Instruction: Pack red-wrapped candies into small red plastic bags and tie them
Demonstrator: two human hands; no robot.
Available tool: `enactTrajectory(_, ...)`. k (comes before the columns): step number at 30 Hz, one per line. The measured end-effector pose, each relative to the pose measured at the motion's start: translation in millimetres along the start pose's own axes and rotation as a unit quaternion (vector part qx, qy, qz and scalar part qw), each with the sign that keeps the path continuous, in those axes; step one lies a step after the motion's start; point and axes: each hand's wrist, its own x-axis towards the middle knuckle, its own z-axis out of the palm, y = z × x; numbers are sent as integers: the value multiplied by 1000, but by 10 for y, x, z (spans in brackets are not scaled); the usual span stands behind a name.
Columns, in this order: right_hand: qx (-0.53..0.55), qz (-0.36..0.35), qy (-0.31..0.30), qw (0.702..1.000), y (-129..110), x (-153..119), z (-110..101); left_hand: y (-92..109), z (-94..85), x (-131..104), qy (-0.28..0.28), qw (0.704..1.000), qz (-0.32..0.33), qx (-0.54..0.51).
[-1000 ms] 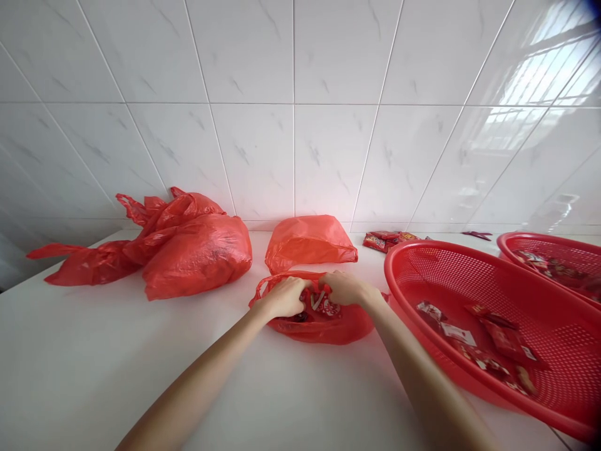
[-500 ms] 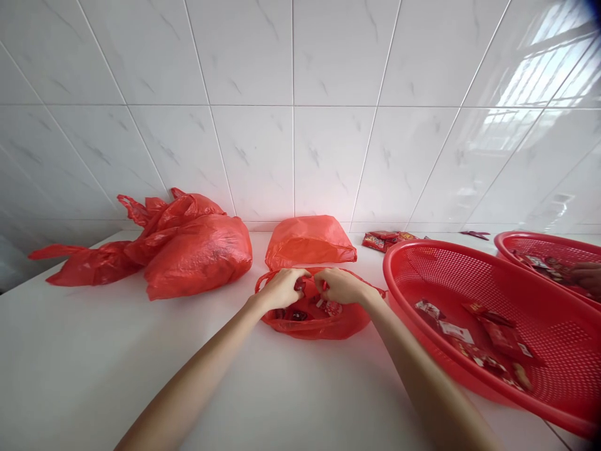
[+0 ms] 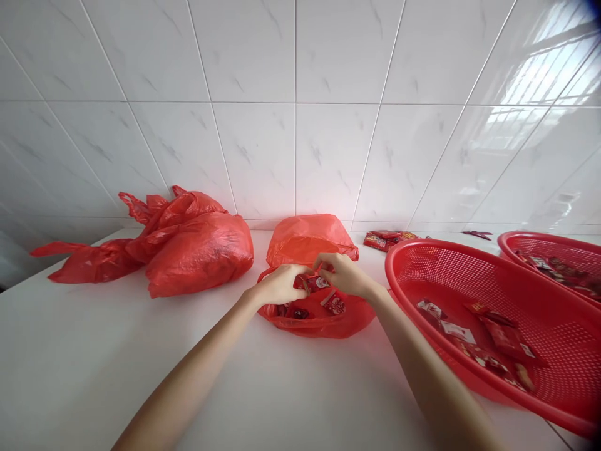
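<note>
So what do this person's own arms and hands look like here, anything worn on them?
Both forearms are bare from the bottom edge of the picture up to the wrists: no sleeves show. The left hand and the right hand carry no gloves, and no watch, bracelet or ring can be made out. The arms are slim, and the nails are too small to judge.

Red baskets [image 3: 474,263], tied bags [image 3: 197,250]

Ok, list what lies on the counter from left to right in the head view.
Tied bulging red bags → left hand → small open red bag of packets → right hand → big red basket → second red basket at the right edge.
</note>
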Motion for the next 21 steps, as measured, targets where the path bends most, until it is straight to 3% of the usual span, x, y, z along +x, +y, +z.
enactTrajectory(8,156,-30,43,986,-113,-18,-114,83,-67,1,2,985,30,-172)
enactTrajectory(15,355,-72,45,931,-245,-63,-231,307,-172,-79,69,967,56,-239)
enactTrajectory(18,310,-80,75,944,-257,-64,-209,326,-199,-120,25,981,36,-188)
enactTrajectory(21,258,-78,86,959,-247,-55,-174,241,-195,-128,-47,993,-30,-102)
